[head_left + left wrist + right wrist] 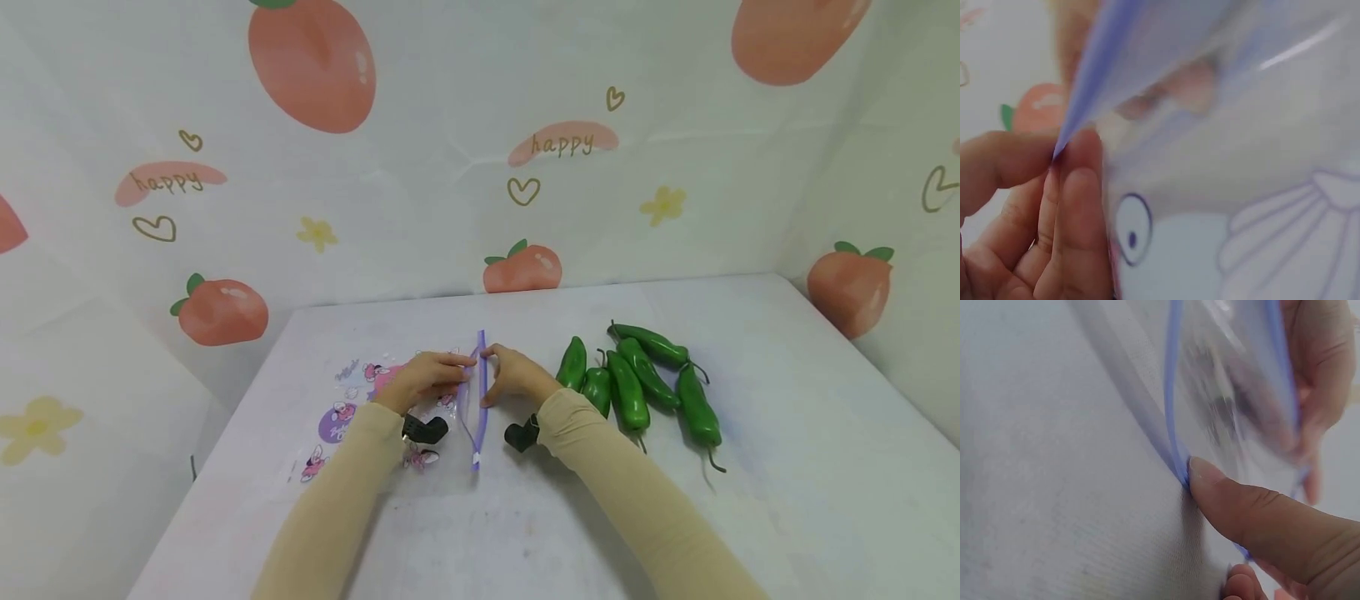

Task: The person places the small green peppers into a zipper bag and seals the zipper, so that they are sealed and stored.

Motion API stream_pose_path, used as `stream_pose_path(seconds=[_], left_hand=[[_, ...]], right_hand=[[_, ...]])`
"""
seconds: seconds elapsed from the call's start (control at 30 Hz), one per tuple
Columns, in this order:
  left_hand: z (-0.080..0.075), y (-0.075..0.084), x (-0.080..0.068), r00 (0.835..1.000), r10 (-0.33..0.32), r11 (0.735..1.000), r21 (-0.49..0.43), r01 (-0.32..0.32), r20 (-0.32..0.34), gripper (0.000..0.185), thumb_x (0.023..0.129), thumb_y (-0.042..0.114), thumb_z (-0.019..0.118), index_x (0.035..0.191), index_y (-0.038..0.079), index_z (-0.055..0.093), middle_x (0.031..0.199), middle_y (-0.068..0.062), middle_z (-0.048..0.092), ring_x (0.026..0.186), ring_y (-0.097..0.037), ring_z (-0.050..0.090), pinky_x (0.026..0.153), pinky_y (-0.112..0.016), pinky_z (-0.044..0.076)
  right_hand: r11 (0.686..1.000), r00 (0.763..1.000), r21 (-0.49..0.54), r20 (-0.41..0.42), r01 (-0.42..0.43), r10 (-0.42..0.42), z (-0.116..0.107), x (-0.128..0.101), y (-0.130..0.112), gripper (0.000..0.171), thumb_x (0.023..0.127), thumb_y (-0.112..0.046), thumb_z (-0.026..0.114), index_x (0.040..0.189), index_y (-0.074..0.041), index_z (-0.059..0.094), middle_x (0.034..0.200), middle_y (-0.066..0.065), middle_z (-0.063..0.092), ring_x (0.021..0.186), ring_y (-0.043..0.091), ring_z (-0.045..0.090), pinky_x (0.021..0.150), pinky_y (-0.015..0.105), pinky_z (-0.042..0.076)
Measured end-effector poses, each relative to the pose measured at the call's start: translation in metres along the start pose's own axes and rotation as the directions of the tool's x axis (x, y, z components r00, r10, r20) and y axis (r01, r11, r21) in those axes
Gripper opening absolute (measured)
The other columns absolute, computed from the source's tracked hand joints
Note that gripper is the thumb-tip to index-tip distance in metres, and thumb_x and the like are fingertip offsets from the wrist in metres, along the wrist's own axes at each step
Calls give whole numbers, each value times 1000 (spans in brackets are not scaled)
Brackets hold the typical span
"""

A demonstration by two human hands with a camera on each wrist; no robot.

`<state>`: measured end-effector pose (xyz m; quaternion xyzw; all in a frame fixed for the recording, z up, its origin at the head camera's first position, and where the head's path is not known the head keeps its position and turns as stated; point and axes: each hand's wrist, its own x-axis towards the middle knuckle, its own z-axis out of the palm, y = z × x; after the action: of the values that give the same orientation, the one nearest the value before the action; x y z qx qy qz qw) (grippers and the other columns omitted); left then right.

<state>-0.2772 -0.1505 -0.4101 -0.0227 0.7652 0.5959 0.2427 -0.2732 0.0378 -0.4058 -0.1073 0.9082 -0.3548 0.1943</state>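
Observation:
A clear zip bag [337,423] with pink and purple cartoon prints lies on the table, its purple-edged mouth [477,433] facing right and parted. At the upper lip of that mouth, my left hand [429,379] pinches the purple edge between thumb and fingers, as the left wrist view shows. My right hand [517,375] holds the opposite edge, with its thumb [1241,506] against the purple strip and its fingers partly hidden. Through the film in the left wrist view, fingers appear blurred. No contents show inside the bag.
Several green peppers [628,392] lie in a loose group to the right of my right hand. The white table [480,542] meets a patterned cloth backdrop [420,167] at the back. Black wrist devices [426,430] sit under both wrists.

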Motion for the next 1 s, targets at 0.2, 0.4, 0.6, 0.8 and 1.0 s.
stream_pose_path(seconds=[0.2, 0.4, 0.6, 0.8, 1.0], left_hand=[[-16, 14, -17, 993, 87, 990, -121, -76, 84, 46, 92, 2, 62, 136, -4, 51, 97, 2, 62, 72, -10, 52, 65, -19, 47], [-31, 24, -33, 989, 124, 986, -126, -114, 76, 47, 91, 1, 63, 137, -2, 51, 131, -11, 54, 94, -9, 57, 85, -18, 51], [-39, 29, -41, 991, 124, 984, -135, -116, 56, 45, 90, 0, 64, 134, -3, 54, 127, -8, 56, 96, -9, 58, 88, -18, 52], [-40, 32, -44, 988, 142, 978, -162, -132, 55, 41, 91, -1, 63, 131, -5, 55, 111, -1, 61, 91, -8, 59, 85, -18, 53], [-39, 34, -45, 987, 151, 969, -207, -138, 47, 36, 90, -2, 63, 126, -4, 60, 102, 3, 64, 87, -9, 60, 82, -17, 53]], right_hand=[[1000, 1000, -10, 1, 5, -5, -2, -1, -1, 85, 67, -14, 89, 140, -14, 46, 94, 8, 56, 83, 20, 53, 73, 30, 44], [1000, 1000, -22, 6, 8, -8, -2, -1, -2, 80, 67, -13, 89, 137, -17, 51, 100, 10, 60, 89, 22, 55, 83, 34, 47], [1000, 1000, -28, 17, 11, -11, -1, -1, -3, 76, 68, -13, 88, 136, -19, 53, 101, 10, 59, 91, 22, 54, 86, 35, 46], [1000, 999, -22, 25, -19, 20, -1, 0, -4, 77, 69, -14, 88, 137, -23, 52, 103, 10, 58, 92, 22, 53, 85, 36, 46], [999, 999, -32, 33, -24, 25, -2, 1, -3, 77, 70, -15, 88, 137, -24, 52, 102, 10, 57, 91, 22, 53, 82, 35, 46]])
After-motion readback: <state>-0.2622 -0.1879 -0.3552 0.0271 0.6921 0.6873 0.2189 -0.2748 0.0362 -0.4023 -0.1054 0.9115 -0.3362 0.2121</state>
